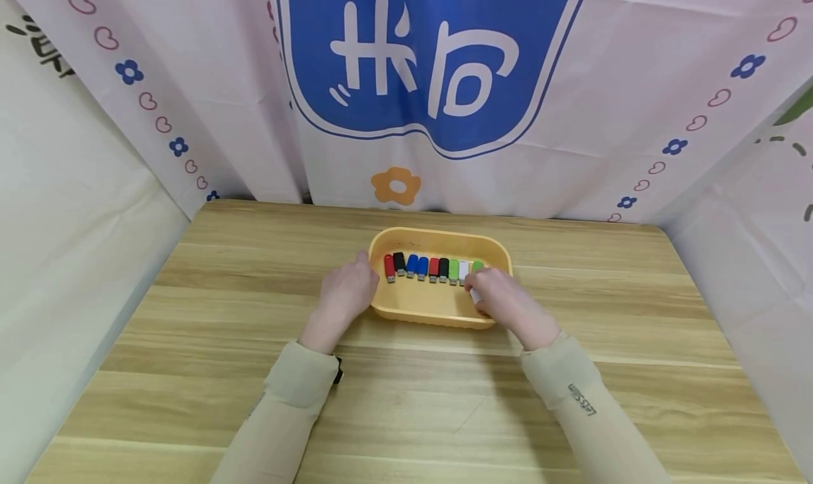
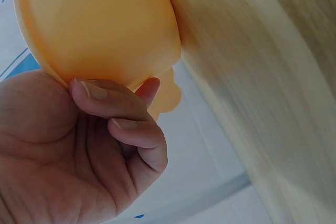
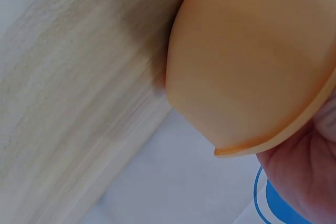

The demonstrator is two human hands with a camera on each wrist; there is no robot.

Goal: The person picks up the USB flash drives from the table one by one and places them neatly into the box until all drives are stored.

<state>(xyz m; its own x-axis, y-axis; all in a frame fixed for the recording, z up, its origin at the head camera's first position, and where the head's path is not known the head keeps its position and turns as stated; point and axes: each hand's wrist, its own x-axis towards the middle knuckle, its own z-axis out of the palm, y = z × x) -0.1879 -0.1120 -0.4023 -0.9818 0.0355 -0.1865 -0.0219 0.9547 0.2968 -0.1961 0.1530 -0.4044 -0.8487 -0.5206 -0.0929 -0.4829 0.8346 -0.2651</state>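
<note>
A yellow-orange plastic tray point(image 1: 422, 302) stands on the wooden table. Inside it, a row of USB flash drives in red, black, blue, green and white lies with metal plugs toward the person, among them a red one point(image 1: 389, 267) at the left end. My left hand point(image 1: 348, 286) grips the tray's left rim, its curled fingers point(image 2: 105, 100) against the outer wall in the left wrist view. My right hand point(image 1: 504, 297) reaches over the right rim and pinches a white USB flash drive point(image 1: 475, 295) at the row's right end. Its fingertips are mostly hidden behind the tray wall in the right wrist view.
The wooden table point(image 1: 254, 272) extends around the tray on all sides. Behind it hangs a white curtain point(image 1: 483, 180) with a blue printed emblem, and pale fabric also stands at the left and right.
</note>
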